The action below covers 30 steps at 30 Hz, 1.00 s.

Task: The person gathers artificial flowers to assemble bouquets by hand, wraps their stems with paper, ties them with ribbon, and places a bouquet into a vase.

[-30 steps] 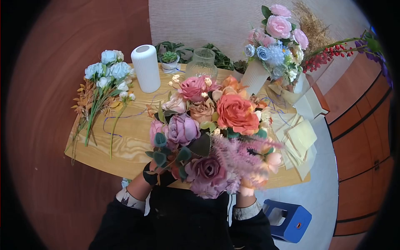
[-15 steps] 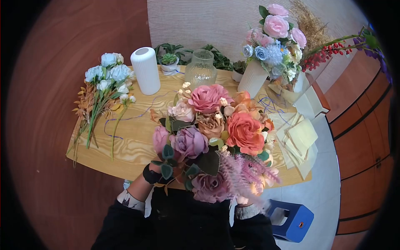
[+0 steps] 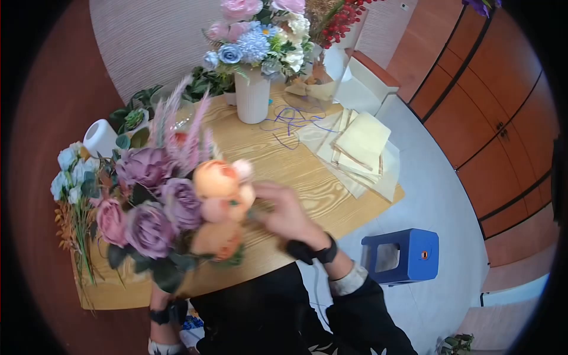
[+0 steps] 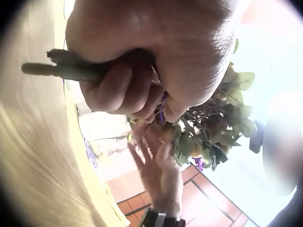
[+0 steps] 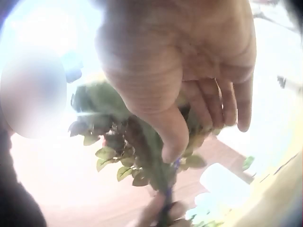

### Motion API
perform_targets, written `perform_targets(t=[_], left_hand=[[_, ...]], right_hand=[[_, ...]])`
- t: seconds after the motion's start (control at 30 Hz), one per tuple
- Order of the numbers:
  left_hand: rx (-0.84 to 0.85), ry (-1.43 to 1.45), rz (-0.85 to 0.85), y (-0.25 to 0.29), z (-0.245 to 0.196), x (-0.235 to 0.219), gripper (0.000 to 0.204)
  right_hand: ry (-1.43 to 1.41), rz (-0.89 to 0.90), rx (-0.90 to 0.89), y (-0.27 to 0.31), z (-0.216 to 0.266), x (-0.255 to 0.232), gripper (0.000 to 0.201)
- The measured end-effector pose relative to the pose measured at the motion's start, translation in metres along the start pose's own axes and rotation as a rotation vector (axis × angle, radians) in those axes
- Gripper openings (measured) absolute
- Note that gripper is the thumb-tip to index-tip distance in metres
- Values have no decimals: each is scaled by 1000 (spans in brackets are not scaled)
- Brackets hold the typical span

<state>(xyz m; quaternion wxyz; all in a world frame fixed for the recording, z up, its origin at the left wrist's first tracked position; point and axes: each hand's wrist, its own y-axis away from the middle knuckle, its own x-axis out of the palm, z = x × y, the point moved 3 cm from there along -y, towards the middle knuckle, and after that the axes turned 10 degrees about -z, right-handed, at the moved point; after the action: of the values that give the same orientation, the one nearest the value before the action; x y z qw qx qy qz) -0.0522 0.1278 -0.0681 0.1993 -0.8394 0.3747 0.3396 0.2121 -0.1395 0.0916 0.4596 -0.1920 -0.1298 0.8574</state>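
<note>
Bouquet [image 3: 165, 201] stems clamped in left hand [image 4: 142, 61]; right hand [image 3: 284, 213] spread flat against the blooms. Bouquet tilted over surface [image 3: 296, 171] — heads could be crushed or stems slipped.

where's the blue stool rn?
Head view, lower right: the blue stool stands on the floor off the wooden table, just beyond the right hand and below the stack of yellow paper.
</note>
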Motion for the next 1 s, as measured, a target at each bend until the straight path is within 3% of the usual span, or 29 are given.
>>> perform_targets(t=[0.03,0.1,0.17,0.23,0.33,0.37,0.43,0.57,0.7,0.77,0.83,0.87,0.9,0.93,0.97,1.0], left_hand=[[-189,451,-23,1,-119,-27,21],[-434,802,-48,6,-102,-30,21],[-408,803,-35,11,-95,-35,23],[-378,805,-31,12,-90,-35,25],[-413,762,-74,13,-84,-31,25],[-427,746,-71,13,-85,-29,26],[-453,731,-68,16,-85,-27,27],[-431,716,-42,16,-89,-27,26],[-417,680,-26,15,-95,-27,25],[-456,718,8,13,-100,-26,21],[-493,772,27,14,-101,-27,16],[-510,825,28,15,-96,-25,16],[-478,748,36,16,-91,-27,15],[-468,749,22,16,-92,-26,18],[-449,754,27,16,-95,-28,20],[-467,745,-20,17,-92,-34,20]], right_hand=[[111,-78,-6,-1,-17,-26,19],[286,-328,184,-1,-42,-80,18],[555,-474,20,-9,-65,-135,21],[863,-531,-163,-16,-81,-176,28],[1106,-460,-140,-22,-97,-207,34],[1105,-450,-144,-24,-99,-212,34],[1124,-278,112,-25,-111,-218,35],[1008,-223,230,-22,-128,-216,31],[1100,-276,191,-20,-130,-216,26],[1076,-282,36,-18,-130,-220,33],[1086,-238,73,-17,-144,-233,43],[1081,-244,109,-13,-175,-250,48],[931,-244,110,-13,-195,-261,44],[898,-214,283,-17,-176,-248,44],[953,-190,67,-18,-186,-252,36],[991,-185,78,-21,-176,-239,31]])
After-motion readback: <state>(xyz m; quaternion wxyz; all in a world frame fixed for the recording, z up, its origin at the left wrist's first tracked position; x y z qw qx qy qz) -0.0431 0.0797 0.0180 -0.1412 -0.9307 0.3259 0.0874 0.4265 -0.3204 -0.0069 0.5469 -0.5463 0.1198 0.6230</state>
